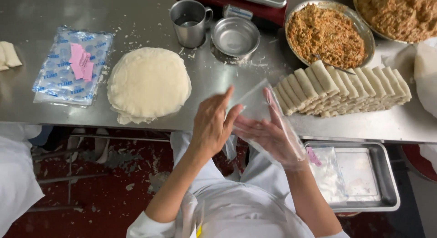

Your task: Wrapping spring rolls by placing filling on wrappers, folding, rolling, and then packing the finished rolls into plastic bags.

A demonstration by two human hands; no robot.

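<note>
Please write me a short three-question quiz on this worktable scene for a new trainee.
1. True or false: the right hand is inside a clear plastic bag.
2. What lies between the packet of wrappers and the metal cup: A) stack of round wrappers, B) a knife, C) a bottle?
3. Fill in: the finished rolls lie in a row in front of a tray of crumbly brown ____.

Key: 1 true; 2 A; 3 filling. The left hand holds the bag's edge.

blue-white packet (73, 67), pink label (82, 61), table left.
</note>
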